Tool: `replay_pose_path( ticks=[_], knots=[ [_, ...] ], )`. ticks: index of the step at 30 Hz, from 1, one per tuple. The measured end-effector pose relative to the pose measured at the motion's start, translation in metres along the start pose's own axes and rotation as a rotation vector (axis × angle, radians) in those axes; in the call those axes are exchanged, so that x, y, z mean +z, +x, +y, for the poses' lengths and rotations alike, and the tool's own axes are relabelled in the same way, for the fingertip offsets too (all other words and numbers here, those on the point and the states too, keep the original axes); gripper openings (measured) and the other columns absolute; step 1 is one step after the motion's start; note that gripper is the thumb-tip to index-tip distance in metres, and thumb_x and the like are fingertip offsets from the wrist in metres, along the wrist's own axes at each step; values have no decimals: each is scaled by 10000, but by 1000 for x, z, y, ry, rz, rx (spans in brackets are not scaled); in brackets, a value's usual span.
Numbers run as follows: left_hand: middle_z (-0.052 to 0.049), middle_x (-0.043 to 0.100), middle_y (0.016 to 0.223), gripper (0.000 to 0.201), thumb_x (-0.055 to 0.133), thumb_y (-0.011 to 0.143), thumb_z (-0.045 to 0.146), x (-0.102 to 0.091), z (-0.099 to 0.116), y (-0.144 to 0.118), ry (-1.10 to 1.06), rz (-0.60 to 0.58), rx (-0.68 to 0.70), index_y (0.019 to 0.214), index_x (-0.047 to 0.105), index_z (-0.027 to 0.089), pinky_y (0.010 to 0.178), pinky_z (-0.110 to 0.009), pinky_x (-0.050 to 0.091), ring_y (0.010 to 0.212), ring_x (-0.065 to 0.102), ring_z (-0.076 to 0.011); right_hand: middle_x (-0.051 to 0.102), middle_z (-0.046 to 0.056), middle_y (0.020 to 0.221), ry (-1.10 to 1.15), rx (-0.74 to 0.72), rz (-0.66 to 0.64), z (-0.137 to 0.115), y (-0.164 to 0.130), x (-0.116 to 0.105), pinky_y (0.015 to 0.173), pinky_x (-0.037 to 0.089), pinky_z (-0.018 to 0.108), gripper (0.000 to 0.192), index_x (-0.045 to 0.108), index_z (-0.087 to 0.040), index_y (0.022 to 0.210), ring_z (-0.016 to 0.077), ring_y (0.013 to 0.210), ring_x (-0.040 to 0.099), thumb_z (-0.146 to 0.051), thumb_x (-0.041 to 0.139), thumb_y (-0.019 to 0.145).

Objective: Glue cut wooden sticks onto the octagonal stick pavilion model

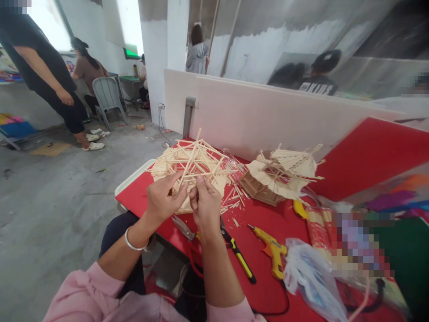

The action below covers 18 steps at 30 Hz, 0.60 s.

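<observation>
Stick frame at twelve o'clock, above the red counter, its near edge pinched between thumb and fingers of my left hand and my right hand. Uneven pressure from the two could snap a thin stick or spring a joint. The scissors, at six o'clock, could nick a lowered wrist; at four o'clock, the glue gun could be dragged by its snagged cord.
</observation>
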<state>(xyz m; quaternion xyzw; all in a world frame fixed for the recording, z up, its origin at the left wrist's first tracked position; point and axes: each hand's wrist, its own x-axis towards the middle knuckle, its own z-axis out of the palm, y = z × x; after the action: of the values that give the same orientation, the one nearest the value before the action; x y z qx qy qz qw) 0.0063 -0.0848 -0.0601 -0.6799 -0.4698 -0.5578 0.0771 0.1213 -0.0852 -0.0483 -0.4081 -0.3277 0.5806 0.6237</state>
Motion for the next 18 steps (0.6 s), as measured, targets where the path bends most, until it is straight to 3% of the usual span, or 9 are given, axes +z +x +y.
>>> replay_pose_path(
  ticks=[10,18],
  knots=[
    [-79,790,999,234,594,906,242,0,1,0,-3,-2,7,1092,727,188,785,-282,602,809,754,-179,480,-113,441,94,-14,44,0,12,3,311,183,155,420,537,-199,706,16,309,309,-540,776,661],
    [-76,791,983,237,586,911,249,1,0,-1,26,2,9,1089,728,187,785,-279,602,805,753,-178,480,-101,434,95,-29,46,-1,13,0,315,197,158,385,517,-191,615,15,314,326,-476,768,679]
  ],
)
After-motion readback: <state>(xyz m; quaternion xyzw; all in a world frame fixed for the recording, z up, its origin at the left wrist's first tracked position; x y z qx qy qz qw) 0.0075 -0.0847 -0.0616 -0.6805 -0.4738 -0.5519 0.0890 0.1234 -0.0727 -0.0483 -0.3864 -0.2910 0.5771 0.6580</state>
